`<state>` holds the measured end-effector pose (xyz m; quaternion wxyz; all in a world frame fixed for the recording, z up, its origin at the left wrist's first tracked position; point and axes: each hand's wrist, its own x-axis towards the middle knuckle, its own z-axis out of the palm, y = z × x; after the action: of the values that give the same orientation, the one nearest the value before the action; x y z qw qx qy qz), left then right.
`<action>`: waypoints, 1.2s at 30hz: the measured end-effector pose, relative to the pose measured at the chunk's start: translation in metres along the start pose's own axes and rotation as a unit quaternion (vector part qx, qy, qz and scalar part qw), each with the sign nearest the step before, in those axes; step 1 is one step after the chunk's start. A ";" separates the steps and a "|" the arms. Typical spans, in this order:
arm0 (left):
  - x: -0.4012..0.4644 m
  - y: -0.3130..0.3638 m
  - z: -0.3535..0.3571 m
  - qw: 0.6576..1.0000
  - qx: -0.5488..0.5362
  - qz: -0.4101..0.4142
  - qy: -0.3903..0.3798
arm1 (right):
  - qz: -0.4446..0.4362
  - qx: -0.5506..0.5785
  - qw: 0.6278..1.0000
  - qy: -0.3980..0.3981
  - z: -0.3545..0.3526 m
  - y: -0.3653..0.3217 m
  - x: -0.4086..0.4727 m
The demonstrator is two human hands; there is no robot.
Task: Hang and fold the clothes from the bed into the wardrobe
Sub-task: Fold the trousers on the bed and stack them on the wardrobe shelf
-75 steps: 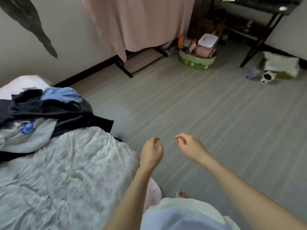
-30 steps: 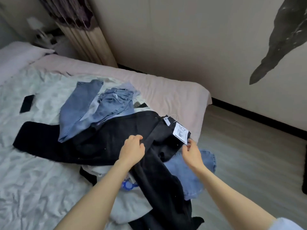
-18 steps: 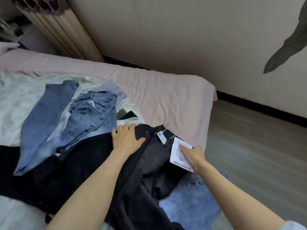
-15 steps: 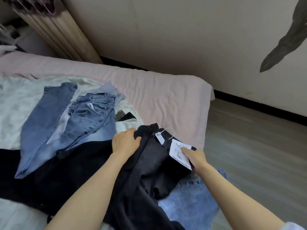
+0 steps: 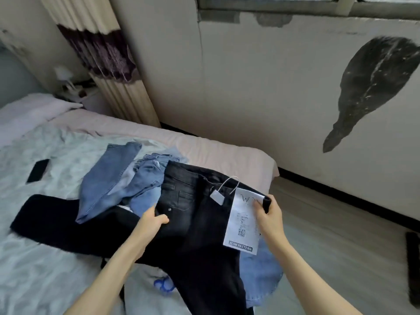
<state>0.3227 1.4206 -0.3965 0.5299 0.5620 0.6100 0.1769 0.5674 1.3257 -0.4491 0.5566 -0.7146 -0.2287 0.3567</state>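
Observation:
Black jeans [image 5: 195, 214] with a long white paper tag [image 5: 244, 223] are lifted at the waistband above the pile on the bed [image 5: 56, 258]. My left hand [image 5: 152, 221] grips the left side of the waistband. My right hand [image 5: 269, 218] grips the right side, with the tag hanging beside the thumb. One black leg trails left across the quilt. Light blue jeans [image 5: 109, 180] lie spread behind them. Another blue denim piece [image 5: 261, 269] hangs at the bed corner, and a grey garment with a blue print [image 5: 147, 292] lies underneath.
A black phone [image 5: 38, 170] lies on the quilt at the left. A striped curtain [image 5: 106, 64] hangs beyond the bed. The wall with a dark stain [image 5: 375, 87] runs along the right above grey floor [image 5: 341, 258]. A dark object [image 5: 412, 267] sits at the right edge.
Both hands have taken hold of the black jeans' waistband and raised it off the pile, spreading it open. The tag now hangs down by my right hand. My view has tilted up.

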 end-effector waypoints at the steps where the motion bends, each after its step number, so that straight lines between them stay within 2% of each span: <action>1: -0.019 0.006 -0.009 1.000 0.002 0.024 -0.005 | -0.029 -0.009 0.999 -0.015 -0.001 -0.014 -0.016; 4: -0.086 0.009 -0.034 0.996 -0.014 0.091 -0.021 | -0.112 -0.016 0.993 -0.039 -0.012 -0.050 -0.076; 9: -0.195 0.005 -0.048 0.982 -0.017 0.187 -0.020 | -0.203 -0.018 0.979 -0.017 -0.057 -0.089 -0.189; 12: -0.240 0.016 -0.041 0.969 -0.018 0.247 -0.007 | -0.240 -0.003 0.970 0.030 -0.100 -0.104 -0.240; 16: -0.294 0.038 -0.015 0.957 -0.067 0.281 -0.020 | -0.262 0.005 0.960 0.103 -0.159 -0.116 -0.296; 19: -0.332 0.062 0.004 0.934 -0.059 0.350 -0.040 | -0.272 0.020 0.949 0.158 -0.206 -0.128 -0.325; 21: -0.362 0.085 0.020 0.913 -0.066 0.396 -0.078 | -0.290 0.019 0.937 0.194 -0.246 -0.138 -0.348; 24: -0.400 0.119 0.046 0.889 -0.099 0.420 -0.152 | -0.299 0.028 0.923 0.239 -0.302 -0.144 -0.378; 28: -0.441 0.159 0.095 0.868 -0.145 0.438 -0.183 | -0.282 0.048 0.904 0.318 -0.386 -0.158 -0.413; 30: -0.457 0.169 0.121 0.864 -0.145 0.441 -0.193 | -0.242 -0.023 0.910 0.335 -0.429 -0.163 -0.428; 32: -0.465 0.168 0.140 0.865 -0.139 0.431 -0.216 | -0.193 -0.162 0.911 0.326 -0.466 -0.160 -0.437; 34: -0.475 0.163 0.158 0.855 -0.140 0.431 -0.253 | -0.154 -0.310 0.885 0.310 -0.498 -0.156 -0.450; 36: -0.482 0.161 0.167 0.845 -0.141 0.435 -0.276 | -0.160 -0.371 0.863 0.303 -0.510 -0.155 -0.458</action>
<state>0.4508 0.9858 -0.1126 0.6182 0.7147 0.1002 0.3114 0.6752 0.7143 -0.1196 0.3414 -0.8947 -0.2755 -0.0832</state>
